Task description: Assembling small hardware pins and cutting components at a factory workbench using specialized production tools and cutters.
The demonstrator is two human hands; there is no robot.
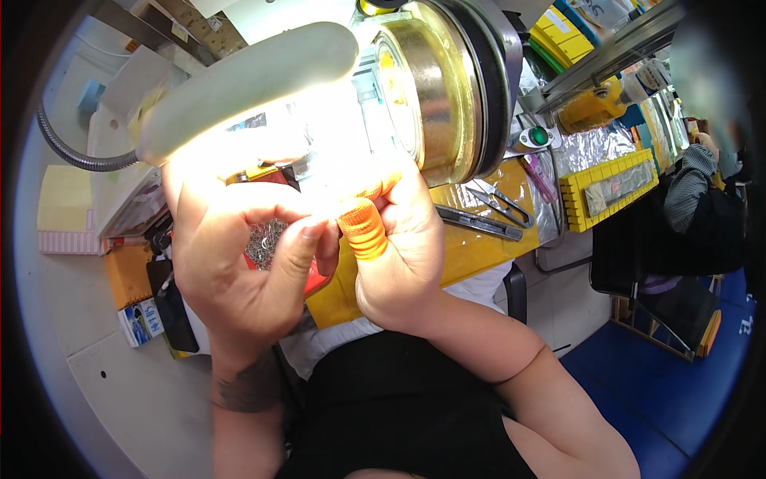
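My left hand [231, 271] and my right hand [403, 263] meet under a bright lamp [247, 84], fingertips close together. The thumb and fingers of each are pinched. Orange finger cots [363, 227] cover the right thumb and a right fingertip. Strong glare washes out the fingertips, so whatever they pinch cannot be made out. Behind and below the left fingers, partly hidden, sits a red tray [317, 284] with many small metal rings [266, 239] in it. A large brass-coloured drum [451, 92] stands just beyond the right hand.
On the yellow work mat [471, 267] to the right lie a utility knife [483, 224], scissors [503, 203] and a pink tool [540, 177]. A yellow rack [610, 191] and a green button [538, 136] are farther right. Another person's sleeve [691, 191] shows at far right.
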